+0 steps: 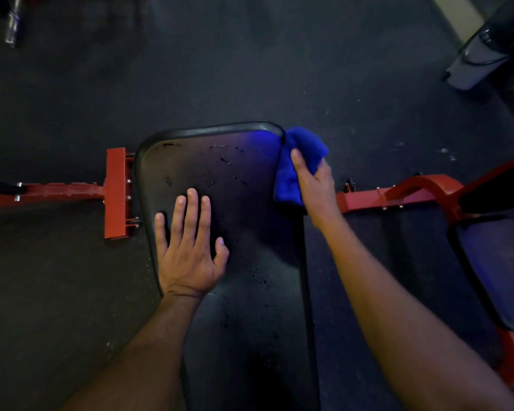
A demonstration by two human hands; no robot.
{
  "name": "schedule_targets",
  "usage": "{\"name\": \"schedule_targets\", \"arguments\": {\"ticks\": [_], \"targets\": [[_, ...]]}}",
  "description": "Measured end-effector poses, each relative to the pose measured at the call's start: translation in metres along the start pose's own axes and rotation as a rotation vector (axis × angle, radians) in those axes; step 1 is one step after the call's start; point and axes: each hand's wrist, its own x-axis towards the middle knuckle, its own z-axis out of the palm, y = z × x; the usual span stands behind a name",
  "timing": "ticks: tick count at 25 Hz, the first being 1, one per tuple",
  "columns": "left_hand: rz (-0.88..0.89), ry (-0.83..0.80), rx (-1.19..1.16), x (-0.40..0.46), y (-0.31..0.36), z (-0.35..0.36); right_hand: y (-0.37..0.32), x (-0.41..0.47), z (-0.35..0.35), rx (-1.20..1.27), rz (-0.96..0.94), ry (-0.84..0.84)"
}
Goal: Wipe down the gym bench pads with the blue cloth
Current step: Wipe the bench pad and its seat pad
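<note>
- Flat on the bench pad (220, 173), near its left edge, the left hand (190, 250) lies with fingers spread.
- At the pad's far right corner, the right hand (315, 182) grips the blue cloth (297, 152).

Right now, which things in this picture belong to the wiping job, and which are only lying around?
Belong to the job:
blue cloth, gripped by right hand
black bench pad, with left hand flat on it

Just lying about:
red frame
second pad
grey object on the floor
</note>
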Motion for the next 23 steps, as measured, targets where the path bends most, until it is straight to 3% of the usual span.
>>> {"name": "schedule_targets", "arguments": {"ticks": [7, 11, 14, 17, 21, 23], "targets": [[0.01, 0.009, 0.011, -0.001, 0.0, -0.001, 0.069, -0.15, -0.024, -0.042, 0.199, 0.028], [0.015, 0.01, 0.016, -0.001, -0.001, 0.0, 0.04, -0.08, -0.009, 0.003, 0.029, 0.087], [0.014, 0.001, 0.015, -0.002, 0.0, -0.002, 0.0, 0.001, 0.005, -0.031, 0.01, 0.115], [0.009, -0.002, 0.016, -0.001, 0.0, -0.002, -0.002, 0.017, 0.005, -0.047, -0.014, 0.059], [0.006, -0.002, 0.009, -0.001, 0.0, -0.001, 0.039, -0.077, -0.012, 0.03, 0.122, 0.031], [0.004, -0.008, 0.015, -0.001, -0.002, 0.001, 0.065, -0.137, -0.023, -0.043, 0.183, 0.026]]}}
